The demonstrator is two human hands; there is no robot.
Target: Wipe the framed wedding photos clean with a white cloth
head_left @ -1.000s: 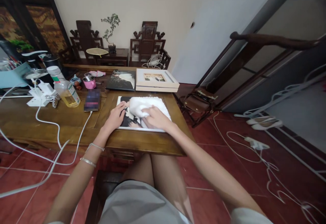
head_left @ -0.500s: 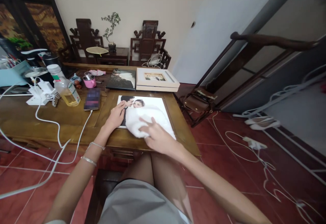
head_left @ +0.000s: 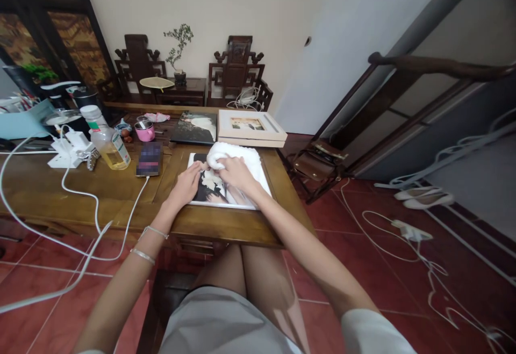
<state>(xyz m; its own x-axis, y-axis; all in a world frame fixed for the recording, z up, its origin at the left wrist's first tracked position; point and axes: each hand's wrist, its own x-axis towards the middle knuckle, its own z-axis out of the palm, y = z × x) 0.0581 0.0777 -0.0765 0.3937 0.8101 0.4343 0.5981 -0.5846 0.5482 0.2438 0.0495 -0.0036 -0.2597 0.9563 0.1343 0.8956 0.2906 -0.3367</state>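
Observation:
A framed couple photo (head_left: 213, 186) lies flat near the table's front edge. My left hand (head_left: 187, 183) rests on its left border with the fingers stretched out flat. A fluffy white towel (head_left: 244, 154) covers the upper right of the picture. My right hand (head_left: 236, 173) grips this towel and presses it down, the fingertips partly sunk in its folds. Below the towel, the lower part of the picture shows dark clothing with pale flowers. Both faces in the photo are mostly hidden by the towel and my hands.
Behind the photo lie a dark photo panel (head_left: 195, 127) and a white framed picture box (head_left: 252, 128). To the left are a charging phone (head_left: 149, 159), a bottle (head_left: 108, 142), a pink cup (head_left: 145, 130) and a power strip (head_left: 64, 152). White cables trail over the table edge.
My right hand has pushed the towel up and away, from the picture's lower part to its far edge. The lower picture now shows. My left hand stays at the left border.

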